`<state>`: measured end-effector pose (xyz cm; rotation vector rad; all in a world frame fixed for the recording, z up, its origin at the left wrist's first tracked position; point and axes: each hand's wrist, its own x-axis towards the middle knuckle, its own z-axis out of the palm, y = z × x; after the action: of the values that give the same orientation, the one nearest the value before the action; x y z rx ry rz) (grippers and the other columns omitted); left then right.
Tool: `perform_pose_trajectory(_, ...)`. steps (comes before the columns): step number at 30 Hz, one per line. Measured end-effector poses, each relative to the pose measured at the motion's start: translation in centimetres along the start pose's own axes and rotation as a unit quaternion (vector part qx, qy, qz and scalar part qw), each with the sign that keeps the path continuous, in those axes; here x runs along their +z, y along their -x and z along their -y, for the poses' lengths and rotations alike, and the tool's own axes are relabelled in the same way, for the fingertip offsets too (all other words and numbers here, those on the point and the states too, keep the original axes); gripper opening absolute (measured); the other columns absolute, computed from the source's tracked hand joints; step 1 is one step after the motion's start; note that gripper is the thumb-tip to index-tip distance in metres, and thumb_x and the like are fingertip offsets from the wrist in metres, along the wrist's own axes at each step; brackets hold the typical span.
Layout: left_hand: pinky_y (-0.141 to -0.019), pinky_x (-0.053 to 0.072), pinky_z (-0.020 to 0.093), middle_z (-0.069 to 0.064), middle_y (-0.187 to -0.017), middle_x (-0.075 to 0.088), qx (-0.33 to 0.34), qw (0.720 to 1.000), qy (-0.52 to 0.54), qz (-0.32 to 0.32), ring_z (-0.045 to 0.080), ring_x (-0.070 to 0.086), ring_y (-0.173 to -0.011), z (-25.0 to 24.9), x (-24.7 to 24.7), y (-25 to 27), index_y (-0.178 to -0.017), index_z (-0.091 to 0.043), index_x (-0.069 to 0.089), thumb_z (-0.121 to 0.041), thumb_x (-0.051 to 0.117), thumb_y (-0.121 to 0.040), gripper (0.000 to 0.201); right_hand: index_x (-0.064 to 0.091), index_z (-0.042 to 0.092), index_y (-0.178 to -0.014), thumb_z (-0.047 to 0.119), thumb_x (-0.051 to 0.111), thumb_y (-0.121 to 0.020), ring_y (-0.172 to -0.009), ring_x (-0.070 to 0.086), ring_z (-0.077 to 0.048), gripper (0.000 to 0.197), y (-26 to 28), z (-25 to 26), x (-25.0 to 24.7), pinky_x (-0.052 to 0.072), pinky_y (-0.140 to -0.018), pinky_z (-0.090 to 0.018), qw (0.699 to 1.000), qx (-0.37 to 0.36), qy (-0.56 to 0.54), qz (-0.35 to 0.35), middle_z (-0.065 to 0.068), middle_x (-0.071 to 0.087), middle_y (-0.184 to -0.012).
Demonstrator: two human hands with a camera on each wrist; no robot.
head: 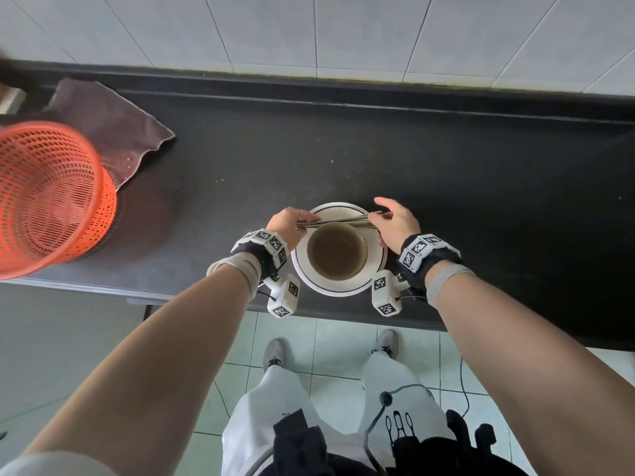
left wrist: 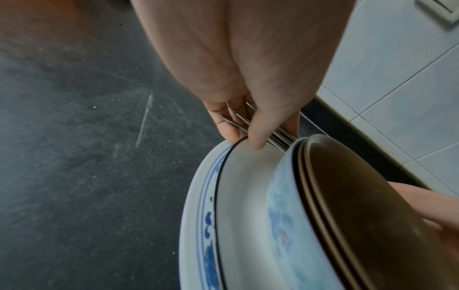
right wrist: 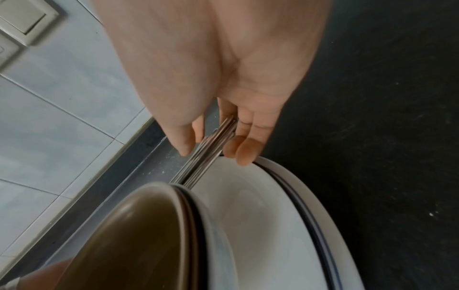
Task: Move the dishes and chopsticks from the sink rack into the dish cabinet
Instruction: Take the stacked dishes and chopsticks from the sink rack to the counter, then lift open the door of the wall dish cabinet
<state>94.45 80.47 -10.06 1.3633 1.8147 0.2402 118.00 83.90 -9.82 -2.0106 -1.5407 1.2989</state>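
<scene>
Crosswise over the stacked bowls (head: 336,250) and plate (head: 311,280) on the black counter (head: 446,173), steel chopsticks (head: 338,221) run left to right; the left hand (head: 287,225) pinches one end, the right hand (head: 395,223) the other, equally near.

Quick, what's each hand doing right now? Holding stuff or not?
Left hand: fingers pinch one end of the metal chopsticks.
Right hand: fingers and thumb curl around the other end of the chopsticks, over the plate.
</scene>
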Motion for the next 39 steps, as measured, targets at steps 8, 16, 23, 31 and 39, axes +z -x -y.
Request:
perform_pose_trajectory(8,-0.096,0.055,0.031,-0.004,-0.108,0.073,-0.016,0.986,0.165,-0.011,0.015,0.069,-0.105,-0.4,0.0,-0.1,-0.108,-0.031,0.072,0.011,0.059,-0.074,0.056,0.074,0.015,-0.111,0.028,0.061,-0.096,-0.095,0.061,-0.017,0.023,0.3,-0.2,-0.3,0.042,-0.08,-0.024,0.998,-0.001,0.037,-0.042,-0.002,0.073,-0.11)
perform_pose_trajectory(16,-0.073,0.051,0.02,0.009,-0.108,0.067,-0.094,0.914,0.39,-0.065,0.014,0.062,-0.087,-2.1,-1.4,1.2,-0.116,-0.002,0.068,-0.009,0.05,-0.073,0.047,0.07,0.003,-0.102,0.031,0.049,-0.1,-0.106,0.063,-0.037,0.035,0.0,0.2,-0.5,0.046,-0.09,-0.037,0.998,0.045,-0.017,0.028,-0.017,0.071,-0.107)
perform_pose_trajectory(23,-0.082,0.051,0.027,0.006,-0.107,0.067,-0.108,0.915,0.363,-0.138,0.017,0.063,-0.093,-2.9,-1.1,3.5,-0.104,-0.016,0.072,-0.03,0.057,-0.077,0.034,0.053,0.009,-0.143,0.032,0.052,-0.101,-0.132,0.053,-0.026,0.048,0.2,0.1,-1.7,0.038,-0.111,-0.034,0.998,0.002,0.007,0.069,-0.009,0.057,-0.144)
perform_pose_trajectory(31,-0.096,0.053,0.035,0.002,-0.096,0.073,-0.11,0.921,0.324,-0.187,0.021,0.067,-0.096,-3.0,-2.1,6.6,-0.088,-0.027,0.074,-0.037,0.064,-0.069,0.024,0.044,0.015,-0.148,0.037,0.058,-0.096,-0.134,0.05,-0.029,0.058,1.9,1.6,-2.7,0.038,-0.109,-0.036,0.998,-0.003,0.032,0.062,-0.009,0.048,-0.151)
perform_pose_trajectory(39,-0.076,0.051,0.026,0.003,-0.094,0.073,0.059,0.936,0.299,-0.178,0.016,0.07,-0.083,-11.3,-8.6,11.1,-0.106,-0.015,0.072,-0.021,0.06,-0.093,0.019,0.07,0.008,-0.124,0.021,0.061,-0.095,-0.123,0.061,-0.028,0.033,9.7,10.1,-9.2,0.044,-0.108,-0.037,0.988,-0.139,-0.021,-0.058,-0.01,0.068,-0.13)
